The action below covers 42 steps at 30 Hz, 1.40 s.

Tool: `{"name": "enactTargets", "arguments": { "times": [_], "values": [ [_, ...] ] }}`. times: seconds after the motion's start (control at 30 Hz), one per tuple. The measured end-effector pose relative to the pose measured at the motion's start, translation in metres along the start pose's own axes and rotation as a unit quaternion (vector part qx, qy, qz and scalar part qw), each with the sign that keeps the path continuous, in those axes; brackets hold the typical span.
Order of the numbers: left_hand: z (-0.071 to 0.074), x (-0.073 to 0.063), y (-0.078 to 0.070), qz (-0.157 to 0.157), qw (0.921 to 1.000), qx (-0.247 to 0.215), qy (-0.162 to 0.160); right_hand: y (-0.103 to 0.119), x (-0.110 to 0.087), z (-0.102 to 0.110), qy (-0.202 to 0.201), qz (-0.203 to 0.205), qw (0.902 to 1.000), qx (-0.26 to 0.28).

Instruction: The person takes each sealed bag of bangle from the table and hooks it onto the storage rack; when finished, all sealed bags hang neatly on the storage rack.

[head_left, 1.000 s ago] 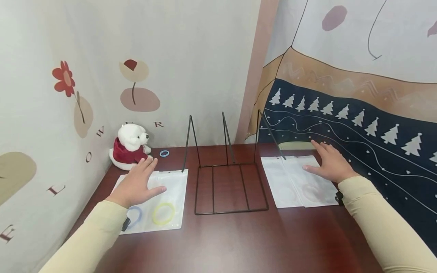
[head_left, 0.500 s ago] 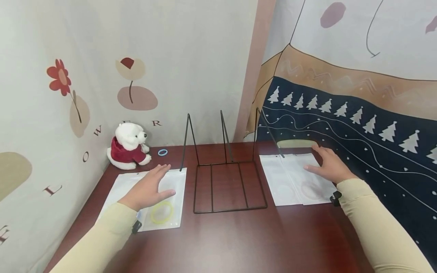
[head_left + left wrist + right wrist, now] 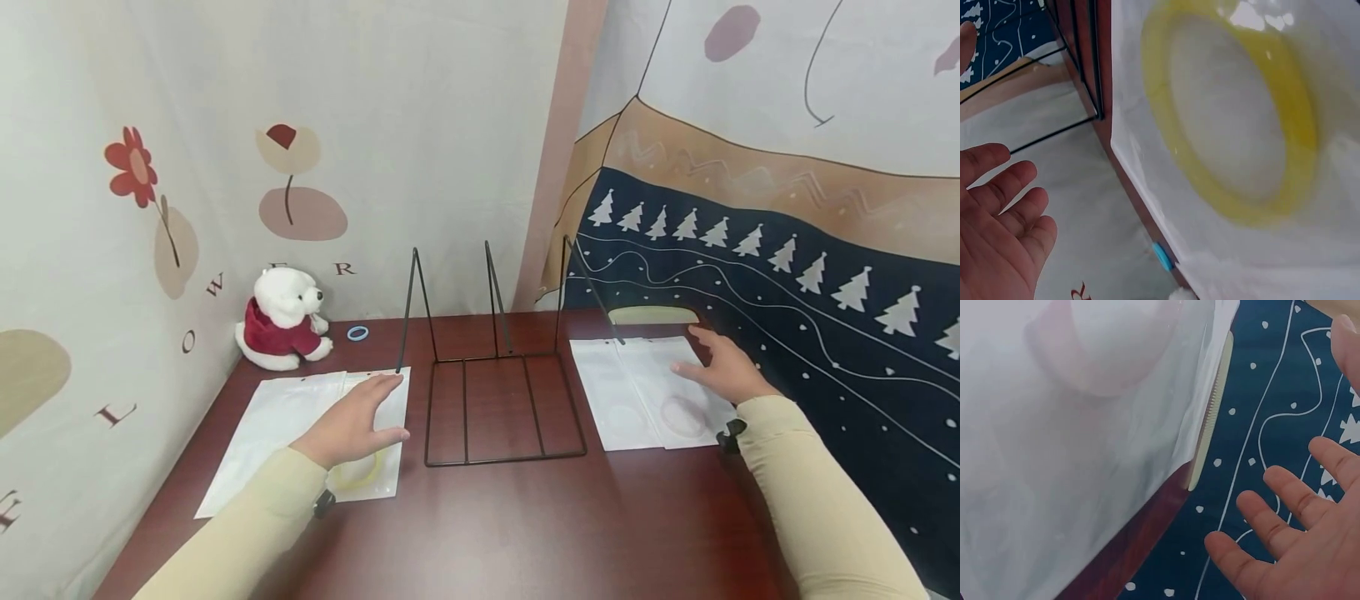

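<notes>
Two white bags (image 3: 281, 417) lie at left, a yellow ring (image 3: 1297, 131) showing in one; the left hand (image 3: 352, 425) hovers over it, fingers slightly parted, gripping nothing. Such thin plastic probably lifts best pinched at an edge, clear of the wire rack (image 3: 466, 408) at centre. Two more bags (image 3: 611, 400) lie at right, under the right hand (image 3: 722, 367), spread and empty.

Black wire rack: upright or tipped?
Upright. The black wire rack sits base-down on the dark red table, its three pointed dividers standing up in the head view.
</notes>
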<state>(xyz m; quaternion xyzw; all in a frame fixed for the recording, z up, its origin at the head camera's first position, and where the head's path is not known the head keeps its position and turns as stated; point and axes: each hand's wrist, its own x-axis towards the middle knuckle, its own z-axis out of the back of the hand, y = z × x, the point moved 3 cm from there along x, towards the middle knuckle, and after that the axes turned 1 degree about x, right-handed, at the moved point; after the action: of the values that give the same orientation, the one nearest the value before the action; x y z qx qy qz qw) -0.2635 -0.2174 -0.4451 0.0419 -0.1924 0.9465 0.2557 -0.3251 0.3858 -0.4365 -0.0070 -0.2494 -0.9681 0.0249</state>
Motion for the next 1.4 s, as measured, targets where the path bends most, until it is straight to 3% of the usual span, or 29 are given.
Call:
{"name": "enactTargets", "arguments": {
  "times": [0.53, 1.03, 1.4],
  "values": [
    [-0.027, 0.019, -0.013, 0.011, 0.9964, -0.023, 0.08, -0.013, 0.011, -0.017, 0.026, -0.03, 0.9972, 0.063],
    [-0.039, 0.028, -0.015, 0.049, 0.9899, -0.056, 0.121, -0.02, 0.017, -0.018, 0.043, -0.055, 0.9955, 0.064],
    [-0.052, 0.031, -0.019, 0.066, 0.9853, -0.037, 0.153, -0.026, 0.022, -0.021, 0.04, -0.088, 0.9946, 0.039]
  ]
}}
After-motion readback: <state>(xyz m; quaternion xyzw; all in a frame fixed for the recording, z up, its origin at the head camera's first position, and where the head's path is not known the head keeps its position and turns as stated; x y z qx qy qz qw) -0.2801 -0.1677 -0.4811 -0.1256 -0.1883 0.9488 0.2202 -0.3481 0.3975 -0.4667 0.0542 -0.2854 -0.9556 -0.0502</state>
